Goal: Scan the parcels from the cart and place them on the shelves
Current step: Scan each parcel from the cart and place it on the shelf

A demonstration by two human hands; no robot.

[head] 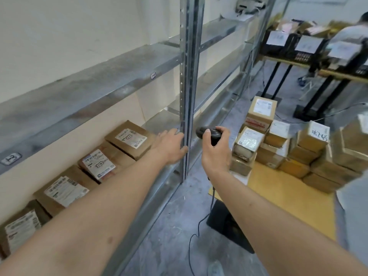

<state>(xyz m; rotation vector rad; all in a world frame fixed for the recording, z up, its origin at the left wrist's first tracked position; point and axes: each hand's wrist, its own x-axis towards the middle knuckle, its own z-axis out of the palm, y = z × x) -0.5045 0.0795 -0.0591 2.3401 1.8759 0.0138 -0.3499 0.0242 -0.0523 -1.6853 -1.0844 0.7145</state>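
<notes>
Left hand lies flat and empty beside the far shelved parcel; right hand clutches the barcode scanner.

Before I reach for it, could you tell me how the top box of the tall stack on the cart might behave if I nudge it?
The top box is probably stiff, being taped cardboard with square edges. It sits highest on a narrow, uneven stack, so a sideways push could slide or tip it off. Weight cannot be judged, so lift it with both hands; the right hand holds the scanner.
</notes>
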